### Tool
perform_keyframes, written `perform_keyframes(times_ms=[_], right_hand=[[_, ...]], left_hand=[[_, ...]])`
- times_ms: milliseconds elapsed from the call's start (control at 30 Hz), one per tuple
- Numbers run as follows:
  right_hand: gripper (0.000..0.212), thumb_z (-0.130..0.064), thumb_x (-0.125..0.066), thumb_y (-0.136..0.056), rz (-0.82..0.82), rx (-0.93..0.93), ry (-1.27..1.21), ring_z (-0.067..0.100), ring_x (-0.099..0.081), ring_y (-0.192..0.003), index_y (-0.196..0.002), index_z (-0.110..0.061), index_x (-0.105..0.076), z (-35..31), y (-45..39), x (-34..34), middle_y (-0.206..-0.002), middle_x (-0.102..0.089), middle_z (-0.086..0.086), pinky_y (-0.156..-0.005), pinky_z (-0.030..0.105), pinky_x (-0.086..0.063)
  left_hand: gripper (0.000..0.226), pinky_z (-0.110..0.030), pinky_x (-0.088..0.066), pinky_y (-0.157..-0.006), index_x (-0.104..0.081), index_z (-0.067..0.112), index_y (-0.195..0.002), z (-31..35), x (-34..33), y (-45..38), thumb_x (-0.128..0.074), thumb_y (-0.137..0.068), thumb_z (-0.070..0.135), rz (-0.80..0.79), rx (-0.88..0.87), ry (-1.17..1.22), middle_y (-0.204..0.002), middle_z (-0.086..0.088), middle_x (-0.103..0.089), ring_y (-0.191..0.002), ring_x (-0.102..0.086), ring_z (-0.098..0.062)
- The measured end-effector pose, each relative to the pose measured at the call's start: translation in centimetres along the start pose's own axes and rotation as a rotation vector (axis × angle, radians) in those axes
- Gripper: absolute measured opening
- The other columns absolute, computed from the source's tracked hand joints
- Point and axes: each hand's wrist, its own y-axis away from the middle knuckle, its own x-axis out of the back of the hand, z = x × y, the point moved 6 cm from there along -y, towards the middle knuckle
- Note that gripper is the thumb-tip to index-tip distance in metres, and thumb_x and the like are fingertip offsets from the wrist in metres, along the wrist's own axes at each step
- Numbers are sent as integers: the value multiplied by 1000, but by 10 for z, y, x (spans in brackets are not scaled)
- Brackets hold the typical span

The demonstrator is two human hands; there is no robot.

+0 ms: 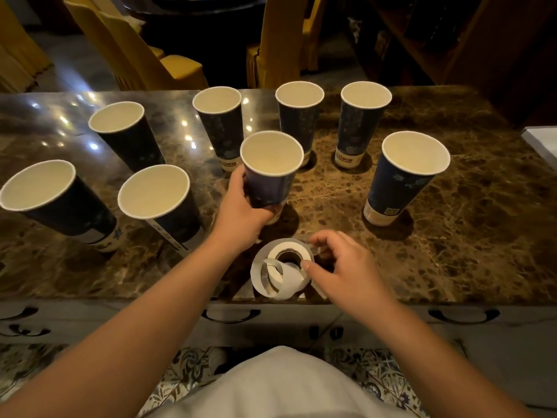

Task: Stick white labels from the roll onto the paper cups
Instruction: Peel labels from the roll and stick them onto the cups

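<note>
One cup [269,170] is gripped by the left hand [241,211] just past the label roll [281,268], fingered w/ the right hand [343,263] pinched narrow; no white label seen on any cup, approx. all 8 left.

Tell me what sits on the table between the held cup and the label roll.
Nothing: in the head view only bare marble table and shadow separate the cup in the left hand from the label roll.
</note>
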Motion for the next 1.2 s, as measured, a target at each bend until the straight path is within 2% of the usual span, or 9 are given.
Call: perform_keyframes(times_ms=[167,333,467,533,633,733,800,1000,1200], right_hand=[[43,-35,-66,-86,-39,151,88,4,-49,-106,-126,-26,-52,-5,4,-9,-126,-47,-13,-87,24,-50],[59,-27,-60,-79,-186,310,257,10,-32,-131,-135,-34,-41,-10,8,-15,-146,-28,-13,-100,32,-44],[74,-44,-64,-77,-268,328,345,16,-9,-143,-140,-39,-27,-10,8,-22,-156,-11,-12,-112,42,-30],[80,-58,-65,-75,-267,330,391,15,-6,-143,-142,-39,-24,-10,6,-25,-157,-9,-12,-113,40,-21],[70,-61,-63,-75,-213,327,355,14,-11,-141,-136,-37,-39,-9,1,-31,-155,-21,-10,-114,42,-20],[36,-49,-64,-79,-124,376,213,12,-28,-135,-111,-30,-62,-6,-2,-32,-142,-43,-8,-108,43,-34],[24,-41,-68,-80,-112,386,137,11,-35,-130,-100,-27,-65,0,-3,-31,-137,-48,-7,-104,36,-39],[14,-32,-69,-79,-208,244,-160,-2,-50,-120,-93,-32,-67,16,-6,-21,-131,-50,-21,-95,21,-46],[22,-12,-70,-85,-111,1,-579,10,-69,-90,-101,-27,-68,27,-12,0,-95,-74,-9,-71,25,-56]], left_hand=[[93,-28,-40,-103,-23,24,-146,-14,1,0,-79,-74,11,50,51,-19,-146,3,-42,-129,-39,-8],[94,-24,-37,-99,-19,19,-148,-19,-1,4,-79,-76,18,27,91,-34,-148,1,-41,-134,-39,-13],[76,-25,-35,-106,-22,23,-148,-16,5,35,-67,-87,24,127,81,-48,-147,6,-41,-132,-39,-5],[60,-13,-38,-100,-33,28,-140,-9,9,56,-64,-89,23,156,-39,-89,-135,16,-47,-124,-44,5],[50,-8,-35,-99,-42,24,-134,-4,16,77,-61,-88,25,103,-263,-220,-130,13,-48,-124,-42,7],[44,-32,-42,-104,-52,12,-128,-5,15,91,-58,-88,30,-58,-474,-375,-131,-1,-51,-127,-46,-11],[46,-37,-42,-103,-54,15,-126,-9,10,95,-61,-85,35,-185,-530,-447,-132,1,-50,-128,-44,-13],[32,-50,-37,-103,-61,30,-112,-24,-6,86,-65,-83,42,-417,-479,-614,-137,6,-46,-135,-33,-13],[13,-51,-38,-103,-71,29,-86,-13,-11,73,-61,-83,38,-396,-351,-381,-123,15,-56,-128,-41,-9]])
